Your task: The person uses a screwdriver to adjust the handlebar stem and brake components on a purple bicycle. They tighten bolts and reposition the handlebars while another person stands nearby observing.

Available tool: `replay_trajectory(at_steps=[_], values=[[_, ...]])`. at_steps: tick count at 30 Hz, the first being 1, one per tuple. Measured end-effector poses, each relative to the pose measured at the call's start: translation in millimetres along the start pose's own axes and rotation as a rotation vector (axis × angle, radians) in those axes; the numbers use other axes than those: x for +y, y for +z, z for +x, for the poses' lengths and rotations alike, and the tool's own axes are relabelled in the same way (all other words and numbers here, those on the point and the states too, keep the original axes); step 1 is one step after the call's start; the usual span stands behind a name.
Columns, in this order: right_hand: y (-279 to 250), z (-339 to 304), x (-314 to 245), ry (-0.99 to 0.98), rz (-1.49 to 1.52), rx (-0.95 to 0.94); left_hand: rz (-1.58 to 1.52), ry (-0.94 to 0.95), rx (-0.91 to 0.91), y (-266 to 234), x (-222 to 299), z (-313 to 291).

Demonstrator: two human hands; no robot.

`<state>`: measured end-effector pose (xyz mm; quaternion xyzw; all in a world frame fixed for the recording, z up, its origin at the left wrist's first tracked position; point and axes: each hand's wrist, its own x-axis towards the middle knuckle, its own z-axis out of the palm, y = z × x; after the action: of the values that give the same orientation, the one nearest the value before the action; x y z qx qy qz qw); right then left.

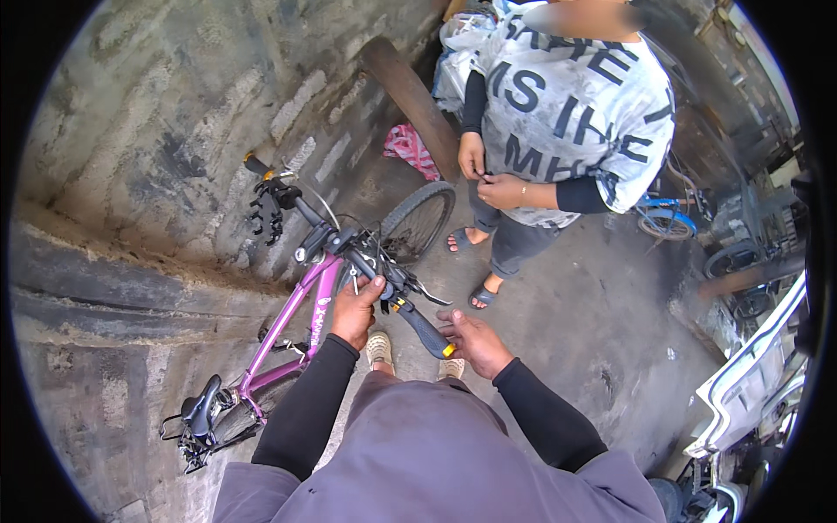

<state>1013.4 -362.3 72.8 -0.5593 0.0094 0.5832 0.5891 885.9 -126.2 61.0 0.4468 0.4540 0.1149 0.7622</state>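
Note:
A pink bicycle [288,315] stands along the wall at my left, its handlebar [307,212] slanting toward me. My left hand [354,315] is closed beside the clamp of the brake lever [429,295]; a slim silver rod [354,281] pokes up from its fingers, its exact kind unclear. Close by the yellow-tipped black grip [424,329], my right hand [479,345] has its thumb and fingers apart. Its fingertips are at the grip's side, and whether they touch it I cannot tell. Part of the front wheel [420,218] shows beyond the handlebar.
A person [567,113] in a printed white shirt stands ahead, both hands together at the waist. Behind them are white bags [458,52] and a pink cloth [410,150]. A blue bicycle [667,218] stands farther right, and a white-edged panel [750,370] lies along the right side.

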Motion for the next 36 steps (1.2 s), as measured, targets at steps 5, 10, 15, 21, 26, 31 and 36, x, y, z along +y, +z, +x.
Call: replay_trajectory(at_steps=[5, 10, 15, 21, 26, 31, 36], values=[[-37.9, -22.0, 16.8, 0.064, 0.005, -0.089, -0.031, 0.002, -0.016, 2.1, 5.5, 3.9], [-27.0, -18.4, 36.9, -0.03, 0.038, -0.21, -0.011, 0.0, -0.049, 1.8, 5.7, 9.7], [-24.8, 0.6, 52.6, -0.291, -0.173, -0.244, 0.007, 0.007, -0.001, -0.4, 5.1, 13.4], [-30.2, 16.4, 63.4, -0.323, -0.072, -0.233, 0.032, -0.021, -0.045, -3.1, 7.5, 14.8], [-29.1, 20.9, 65.4, -0.205, 0.083, -0.27, 0.037, -0.027, -0.047, -12.2, 3.6, 20.9], [-27.4, 11.6, 58.3, -0.224, 0.056, -0.263, 0.044, -0.043, -0.058, -8.1, 7.4, 19.4], [-20.4, -4.1, 49.4, -0.366, -0.059, -0.237, 0.07, -0.05, -0.052, -11.3, 7.4, 21.8]])
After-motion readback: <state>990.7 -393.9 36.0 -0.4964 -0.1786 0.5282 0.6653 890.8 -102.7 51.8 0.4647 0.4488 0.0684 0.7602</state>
